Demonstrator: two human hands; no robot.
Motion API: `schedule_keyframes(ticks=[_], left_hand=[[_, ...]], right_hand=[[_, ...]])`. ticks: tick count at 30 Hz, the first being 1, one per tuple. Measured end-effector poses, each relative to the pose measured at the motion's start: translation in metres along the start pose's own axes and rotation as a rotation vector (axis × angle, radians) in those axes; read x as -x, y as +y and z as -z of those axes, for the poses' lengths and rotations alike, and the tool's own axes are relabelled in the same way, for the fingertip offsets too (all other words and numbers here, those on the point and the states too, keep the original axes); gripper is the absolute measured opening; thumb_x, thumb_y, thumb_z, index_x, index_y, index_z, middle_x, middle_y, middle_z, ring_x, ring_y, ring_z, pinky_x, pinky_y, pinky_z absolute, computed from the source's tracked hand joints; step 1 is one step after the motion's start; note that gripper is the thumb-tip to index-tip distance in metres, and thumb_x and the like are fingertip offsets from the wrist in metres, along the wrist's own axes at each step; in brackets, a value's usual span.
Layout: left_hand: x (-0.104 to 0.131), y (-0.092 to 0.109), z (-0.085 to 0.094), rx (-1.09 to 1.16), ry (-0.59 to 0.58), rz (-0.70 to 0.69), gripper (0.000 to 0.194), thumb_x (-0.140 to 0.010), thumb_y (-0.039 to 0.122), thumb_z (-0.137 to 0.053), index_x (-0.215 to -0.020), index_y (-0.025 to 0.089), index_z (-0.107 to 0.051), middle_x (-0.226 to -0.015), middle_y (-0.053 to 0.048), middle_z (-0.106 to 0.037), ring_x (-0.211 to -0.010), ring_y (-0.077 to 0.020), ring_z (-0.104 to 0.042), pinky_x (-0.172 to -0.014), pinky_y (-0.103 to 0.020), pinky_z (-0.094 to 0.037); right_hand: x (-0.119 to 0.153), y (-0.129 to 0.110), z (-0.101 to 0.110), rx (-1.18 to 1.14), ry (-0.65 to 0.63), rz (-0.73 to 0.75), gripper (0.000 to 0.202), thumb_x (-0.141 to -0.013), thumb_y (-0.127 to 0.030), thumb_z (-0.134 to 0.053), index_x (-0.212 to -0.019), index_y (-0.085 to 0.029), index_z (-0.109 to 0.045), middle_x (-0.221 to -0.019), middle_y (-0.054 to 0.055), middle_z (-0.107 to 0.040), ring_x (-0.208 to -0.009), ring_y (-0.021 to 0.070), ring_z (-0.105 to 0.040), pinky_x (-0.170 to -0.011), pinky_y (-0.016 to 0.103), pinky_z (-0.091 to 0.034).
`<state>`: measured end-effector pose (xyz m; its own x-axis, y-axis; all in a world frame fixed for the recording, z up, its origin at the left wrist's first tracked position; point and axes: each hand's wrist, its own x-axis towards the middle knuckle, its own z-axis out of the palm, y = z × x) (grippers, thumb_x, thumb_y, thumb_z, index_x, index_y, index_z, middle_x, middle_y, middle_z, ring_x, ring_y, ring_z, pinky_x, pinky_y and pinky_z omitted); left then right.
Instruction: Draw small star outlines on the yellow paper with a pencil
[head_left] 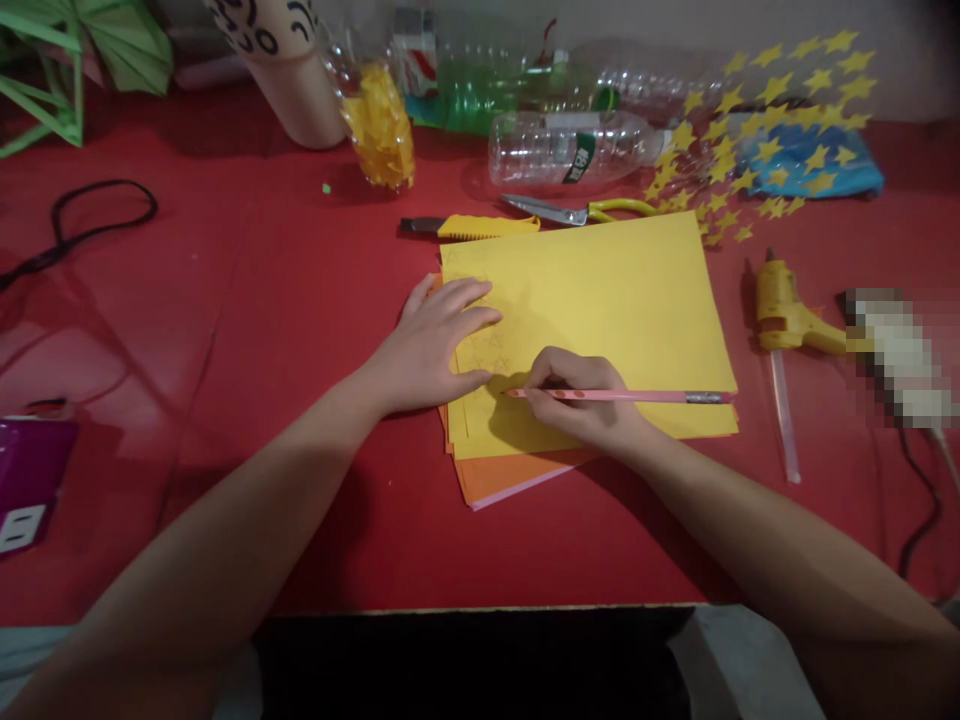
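A yellow sheet of paper [600, 290] lies on a stack with orange and pink sheets; small star outlines are drawn in pencil near its left edge. My left hand [439, 345] rests spread on that left edge, fingers apart, holding nothing. My right hand [581, 400] is closed around a pink pencil [645, 397], whose tip points left and touches or hovers just over the paper beside the drawn stars. Orange paper [510, 478] sticks out below the yellow sheet, toward the front of the table.
On the red table [300, 520], a yellow cutter [487, 227] and scissors [555, 210] lie behind the paper. Farther back are plastic bottles [577, 150], a cup [300, 90] and yellow stars [720, 150]. A glue gun [780, 310] is at right, a purple item [34, 480] at left.
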<state>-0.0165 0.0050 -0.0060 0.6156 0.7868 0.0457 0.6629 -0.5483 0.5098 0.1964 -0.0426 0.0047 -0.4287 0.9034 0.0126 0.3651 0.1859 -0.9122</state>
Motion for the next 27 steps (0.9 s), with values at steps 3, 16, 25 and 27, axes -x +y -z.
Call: schedule_keyframes(ticks=[3,16,25,27], left_hand=[[0.0,-0.0001,0.0001,0.007,0.001,-0.002,0.055,-0.079,0.049,-0.065,-0.126,0.021,-0.058,-0.153,-0.014,-0.04,-0.145,-0.0344,-0.03,-0.121,-0.059,-0.009],[-0.0001,0.0003,0.0012,-0.022,-0.018,-0.008,0.057,-0.081,0.049,-0.062,-0.128,0.016,-0.057,-0.153,-0.017,-0.04,-0.144,-0.0347,-0.031,-0.121,-0.06,-0.009],[0.0002,0.0002,0.0008,-0.012,-0.011,-0.007,0.055,-0.081,0.048,-0.062,-0.127,0.018,-0.057,-0.153,-0.015,-0.04,-0.144,-0.0341,-0.03,-0.121,-0.059,-0.009],[0.0002,0.0003,0.0009,-0.014,-0.01,-0.008,0.055,-0.081,0.048,-0.062,-0.127,0.019,-0.057,-0.153,-0.015,-0.04,-0.145,-0.0342,-0.03,-0.121,-0.059,-0.009]], right_hand=[[0.0002,-0.0005,0.0,0.011,0.019,-0.015,0.014,-0.075,-0.014,-0.053,-0.065,-0.021,-0.046,-0.054,-0.008,-0.043,-0.048,0.006,-0.035,-0.046,0.023,-0.026],[-0.0007,-0.0028,-0.0026,0.027,0.127,-0.031,0.012,-0.074,-0.018,-0.052,-0.064,-0.021,-0.046,-0.05,-0.007,-0.045,-0.045,0.0065,-0.036,-0.043,0.022,-0.027],[-0.001,-0.0025,-0.0029,0.033,0.149,-0.022,0.013,-0.075,-0.019,-0.052,-0.065,-0.021,-0.046,-0.051,-0.007,-0.046,-0.045,0.0068,-0.037,-0.044,0.022,-0.028],[-0.0013,-0.0018,-0.0031,0.036,0.152,-0.008,0.013,-0.075,-0.018,-0.052,-0.064,-0.022,-0.045,-0.05,-0.007,-0.044,-0.045,0.0066,-0.036,-0.044,0.022,-0.028]])
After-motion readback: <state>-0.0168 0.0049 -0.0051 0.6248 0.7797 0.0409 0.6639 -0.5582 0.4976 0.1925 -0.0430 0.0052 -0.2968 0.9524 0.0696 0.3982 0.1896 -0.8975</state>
